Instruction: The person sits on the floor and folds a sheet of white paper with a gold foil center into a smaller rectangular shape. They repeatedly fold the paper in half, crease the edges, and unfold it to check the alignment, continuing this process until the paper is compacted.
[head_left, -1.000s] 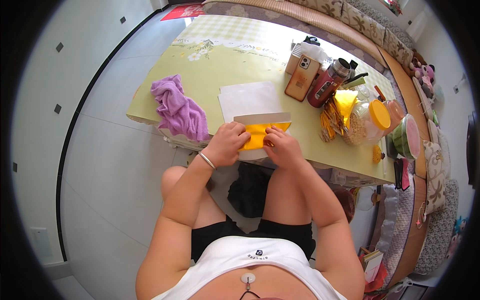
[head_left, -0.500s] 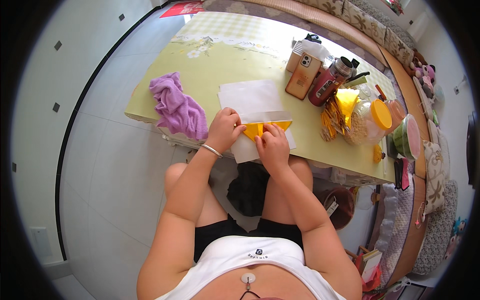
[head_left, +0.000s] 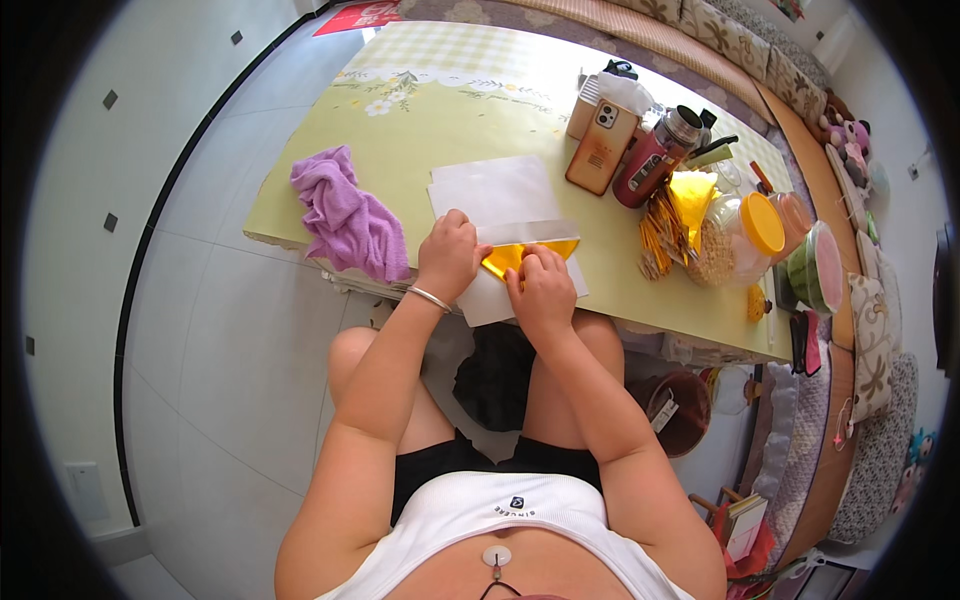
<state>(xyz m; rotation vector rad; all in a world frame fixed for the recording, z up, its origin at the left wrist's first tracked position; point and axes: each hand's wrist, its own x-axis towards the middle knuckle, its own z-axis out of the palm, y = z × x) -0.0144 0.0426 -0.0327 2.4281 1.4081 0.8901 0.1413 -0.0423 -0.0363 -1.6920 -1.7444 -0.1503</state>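
Observation:
A shiny gold sheet of paper [head_left: 508, 257], partly folded, lies on white paper sheets [head_left: 490, 195] at the near edge of a low table with a pale green cloth [head_left: 420, 110]. My left hand [head_left: 447, 258] presses on the gold paper's left part, fingers curled over it; a bracelet circles that wrist. My right hand [head_left: 541, 290] presses the paper's lower right part, fingertips on the fold. Both hands hide much of the gold sheet.
A purple cloth [head_left: 345, 215] hangs over the table's near left edge. To the right stand a phone [head_left: 600, 147], a red flask [head_left: 655, 160], gold folded pieces [head_left: 672, 215], a yellow-lidded jar [head_left: 740, 238] and bowls. Cushions line the far right; my knees sit under the table.
Both hands slid left along the gold paper and drew closer together; the paper now looks folded smaller under them.

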